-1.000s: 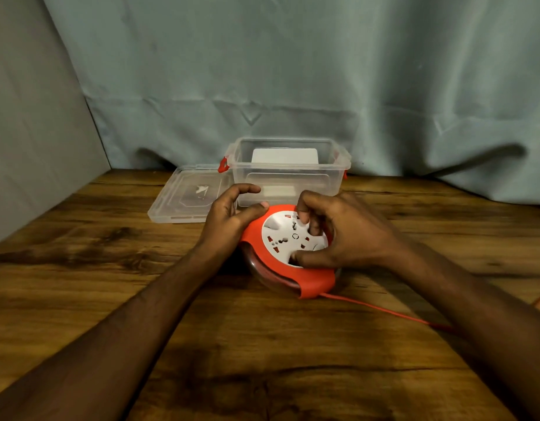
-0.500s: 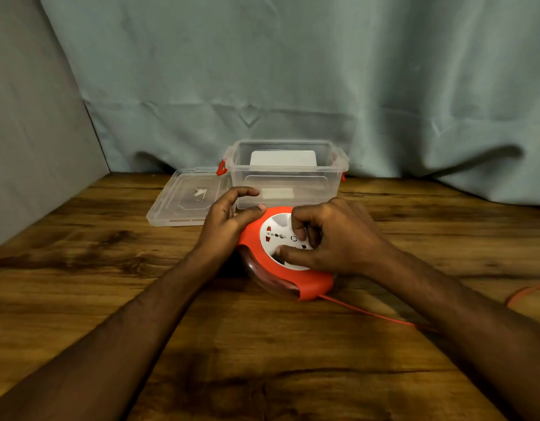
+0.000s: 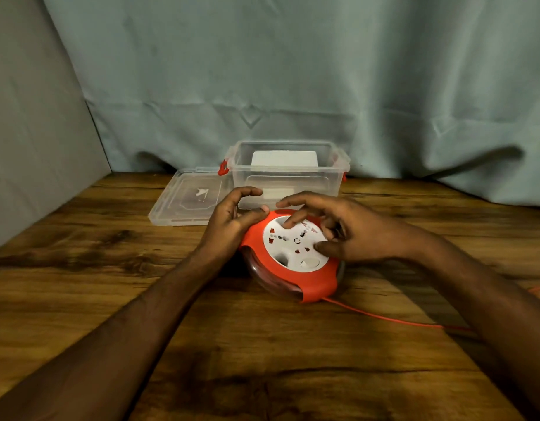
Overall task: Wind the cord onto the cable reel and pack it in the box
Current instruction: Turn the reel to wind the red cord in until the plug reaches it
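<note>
Cable reel (image 3: pixel 293 268): round, red housing with a white socket face on top, clear lower body. Lies flat on the desk (image 3: pixel 110 299), near centre, just in front of the box.

Cord (image 3: pixel 384 319): thin, red. Leaves the reel at its near right edge and runs across the desk toward the right, passing under the right forearm; a further short stretch shows at the far right edge.

Box (image 3: pixel 288 174): clear plastic, red clasps at both ends, open at the top. Stands at the back of the desk against the curtain. A white rectangular item shows through its walls; what it is cannot be told.

Lid (image 3: pixel 186 199): clear plastic, lies flat on the desk, touching or just beside the left side of the box.

Left hand (image 3: pixel 229 220): grip curled against the left rim of the reel, thumb resting on the red housing, index finger raised and bent above it.

Right hand (image 3: pixel 347 232): over the white socket face, grip open, fingers spread and loosely bent. One fingertip and the thumb touch the white face; the remaining fingers are lifted.

Curtain (image 3: pixel 293 71): pale blue-grey cloth, hangs behind the desk.
</note>
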Available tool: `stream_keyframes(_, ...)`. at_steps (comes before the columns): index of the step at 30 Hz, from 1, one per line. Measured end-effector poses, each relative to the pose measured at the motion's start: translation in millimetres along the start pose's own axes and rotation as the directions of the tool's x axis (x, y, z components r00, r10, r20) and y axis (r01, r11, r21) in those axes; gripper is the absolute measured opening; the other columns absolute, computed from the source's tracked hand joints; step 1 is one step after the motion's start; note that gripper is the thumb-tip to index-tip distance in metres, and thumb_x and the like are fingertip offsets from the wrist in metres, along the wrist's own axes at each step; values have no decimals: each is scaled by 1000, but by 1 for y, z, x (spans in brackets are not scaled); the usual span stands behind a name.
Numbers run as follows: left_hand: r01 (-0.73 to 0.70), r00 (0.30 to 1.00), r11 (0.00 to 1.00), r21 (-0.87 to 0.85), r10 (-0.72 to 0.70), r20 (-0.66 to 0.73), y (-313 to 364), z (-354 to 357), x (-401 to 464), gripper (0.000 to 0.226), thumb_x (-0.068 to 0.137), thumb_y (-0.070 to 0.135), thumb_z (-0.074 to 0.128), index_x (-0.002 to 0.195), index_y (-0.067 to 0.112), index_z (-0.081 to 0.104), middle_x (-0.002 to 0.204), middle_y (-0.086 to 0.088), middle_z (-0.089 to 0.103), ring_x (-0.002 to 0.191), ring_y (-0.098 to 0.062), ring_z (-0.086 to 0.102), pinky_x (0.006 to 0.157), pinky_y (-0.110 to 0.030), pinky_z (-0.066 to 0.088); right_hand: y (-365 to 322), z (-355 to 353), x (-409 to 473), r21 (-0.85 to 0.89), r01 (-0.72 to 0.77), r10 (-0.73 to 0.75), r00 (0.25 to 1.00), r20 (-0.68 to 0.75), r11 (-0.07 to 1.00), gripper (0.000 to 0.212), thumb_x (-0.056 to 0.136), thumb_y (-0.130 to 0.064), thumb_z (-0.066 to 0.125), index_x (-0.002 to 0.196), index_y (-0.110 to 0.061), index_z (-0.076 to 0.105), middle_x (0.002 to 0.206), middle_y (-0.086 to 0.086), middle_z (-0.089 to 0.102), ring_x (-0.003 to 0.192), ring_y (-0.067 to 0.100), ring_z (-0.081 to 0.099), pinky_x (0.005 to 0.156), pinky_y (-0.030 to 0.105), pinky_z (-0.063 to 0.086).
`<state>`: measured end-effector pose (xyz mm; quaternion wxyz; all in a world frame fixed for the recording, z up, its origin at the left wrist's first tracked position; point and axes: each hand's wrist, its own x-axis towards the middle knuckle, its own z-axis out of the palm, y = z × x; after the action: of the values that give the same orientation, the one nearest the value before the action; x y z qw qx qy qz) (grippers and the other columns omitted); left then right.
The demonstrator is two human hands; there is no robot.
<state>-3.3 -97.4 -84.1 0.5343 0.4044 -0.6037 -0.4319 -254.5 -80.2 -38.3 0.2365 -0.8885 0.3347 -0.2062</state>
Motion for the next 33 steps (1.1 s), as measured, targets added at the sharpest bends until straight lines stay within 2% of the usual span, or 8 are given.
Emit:
stream_keyframes(5,8,1000,1000,22,-8,12,1,-1,-1,37,98,18,69,133,26,60,130,-7,66,91,-33,78,66,-35,65,0,-4,0,29,-6,5,999,44,1000,104,85,-2,81,158,-52,28,136,-13,69,52,10,51,53,21,50)
stream_keyframes(13,23,999,999,22,-23,25,1,-1,-1,41,97,18,70,135,28,60,137,-1,61,91,-25,79,63,-29,63,-5,-3,-2,35,-9,10,1000,-13,999,106,74,-12,94,153,-53,36,123,-7,72,55,7,60,54,21,54)
stream_keyframes(16,20,1000,999,25,-21,20,1,0,-2,40,97,19,70,135,28,60,134,0,62,90,-20,79,63,-28,63,-10,-2,-4,10,-43,44,998,-36,999,101,69,-22,96,146,-54,40,116,-9,71,73,10,74,57,21,57)
stream_keyframes(20,31,999,1000,0,-31,14,1,-1,-1,39,96,18,71,132,30,62,134,-5,63,93,-28,79,67,-34,65,-15,2,-2,-113,-52,44,997,-71,992,91,65,-38,97,138,-50,44,105,-11,69,61,3,62,52,14,45)
stream_keyframes(24,22,1000,1000,5,-22,5,2,-1,-2,38,96,17,71,131,29,62,135,-7,63,90,-25,79,66,-31,64,-15,3,-2,-188,-74,56,994,-97,979,79,63,-45,96,130,-46,53,103,-16,69,56,6,57,49,27,45)
stream_keyframes(27,28,1000,1000,-6,-28,3,2,-2,-2,37,97,17,70,131,28,61,134,-12,64,88,-27,79,63,-31,63,-15,4,-2,-196,-89,71,993,-97,977,69,66,-42,97,125,-41,61,107,-15,70,64,-9,62,50,14,43)
stream_keyframes(29,29,1000,1000,-2,-29,4,2,-2,-2,36,97,18,70,130,28,61,133,-12,65,86,-26,79,62,-30,63,-17,3,-2,-192,-91,71,992,-106,977,62,65,-42,97,118,-40,64,105,-13,71,66,-11,61,50,14,43)
stream_keyframes(33,28,1000,1000,7,-28,6,2,-1,-2,36,97,19,71,130,29,61,130,-11,66,83,-25,80,60,-29,62,-20,4,-3,-227,-100,65,985,-158,969,54,57,-54,95,97,-35,64,89,-12,71,62,-1,58,53,28,44)
